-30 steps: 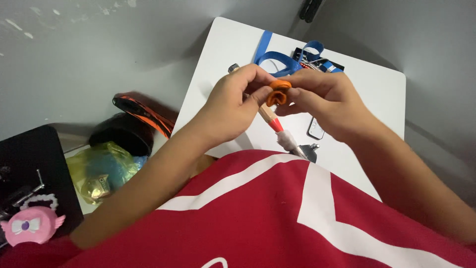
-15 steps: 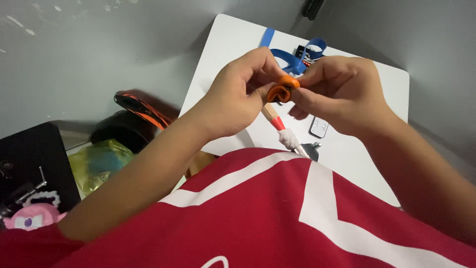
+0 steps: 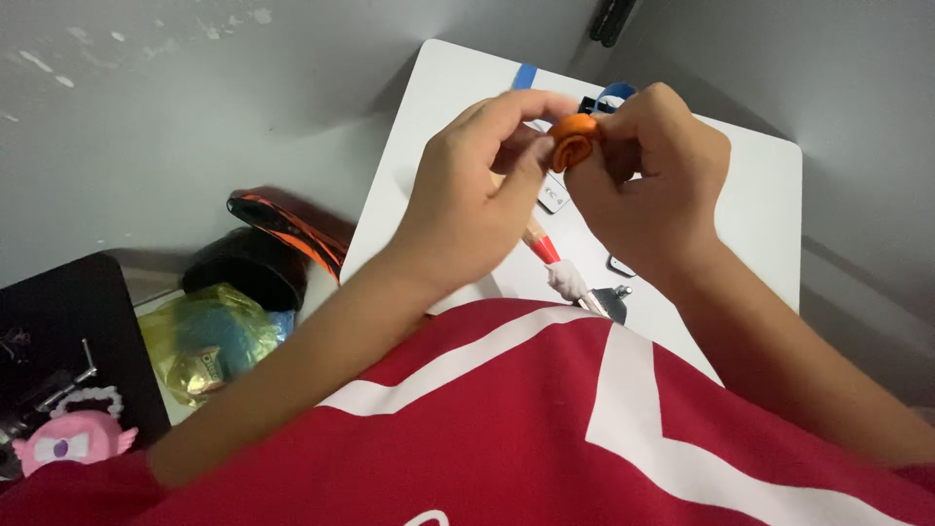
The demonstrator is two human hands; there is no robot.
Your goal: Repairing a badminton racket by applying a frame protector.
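Grey wall and floor in the bkgd; a small white table (image 3: 760, 185) sits up against it, seen from above over a red shirt (image 3: 545, 429) w/ white stripes.

Held just above the table's far half is the orange roll (image 3: 575, 142), a tightly coiled strip of soft stuff w/ its spiral end facing the camera. Judging from the frame, the step in hand is winding or tightening that coil betw. both sets of fingertips. The next move prob. calls for a steady pinch on one side while the other side turns, or the coil could spring loose.

The left hand (image 3: 467, 209) pinches the roll from its left side, thumb and forefinger closed on it, other fingers curled under. The right hand (image 3: 648, 185) grasps it from the right, fingers bunched tight round the edge. Neither grip is slack; both are clenched on the same small thing.

Under the hands, on the table, lies a pencil-like tool (image 3: 550, 255) w/ a red band and a whitish wrapped tip, pointing toward the table's near edge. Just beside that tip is a small metal piece (image 3: 614, 300). Beyond the hands, at the table's far edge, are blue strips (image 3: 526, 75) and a blue loop (image 3: 616, 93), partly hidden.

Left of the table, on the floor: a black-and-orange item (image 3: 282, 229), a yellowish plastic bag (image 3: 209, 341) w/ sth. blue inside, a black case (image 3: 58, 341), and a pink plush toy (image 3: 68, 443) well apart from the table.
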